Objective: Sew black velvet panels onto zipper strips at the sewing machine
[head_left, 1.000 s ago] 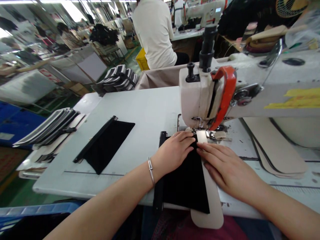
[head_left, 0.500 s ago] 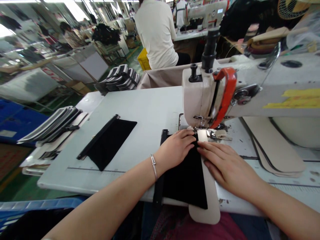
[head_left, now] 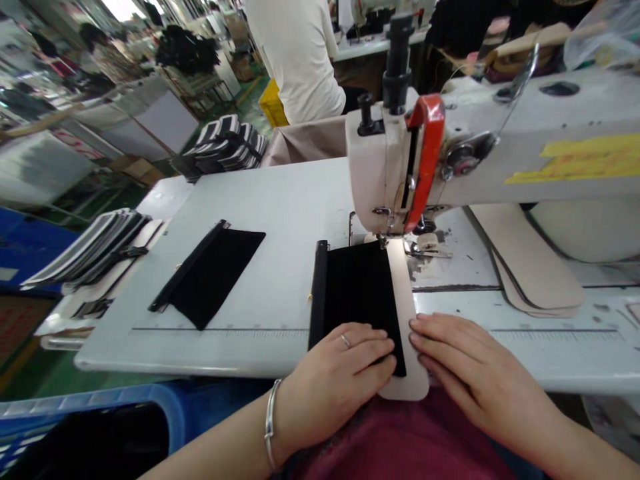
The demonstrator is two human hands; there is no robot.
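A black fabric panel [head_left: 357, 287] with a zipper along its left edge lies on a beige strip [head_left: 404, 320] under the sewing machine [head_left: 400, 167]. My left hand [head_left: 333, 380] rests flat on the panel's near end, fingers stretched out, a ring on one finger and a bracelet on the wrist. My right hand [head_left: 475, 377] lies flat beside it, fingertips on the beige strip at the table's front edge. The far ends of both pieces sit at the presser foot [head_left: 385, 240].
A second black zippered panel [head_left: 207, 273] lies to the left on the white table [head_left: 280, 200]. Striped pieces are stacked at far left [head_left: 85, 250] and behind [head_left: 227, 143]. Beige strips [head_left: 530, 260] lie under the machine arm. A person in white [head_left: 295, 53] sits ahead. A blue bin [head_left: 100, 420] stands below left.
Both hands slid back from the presser foot to the near end of the panel at the table's front edge. The view has also shifted closer and downward.
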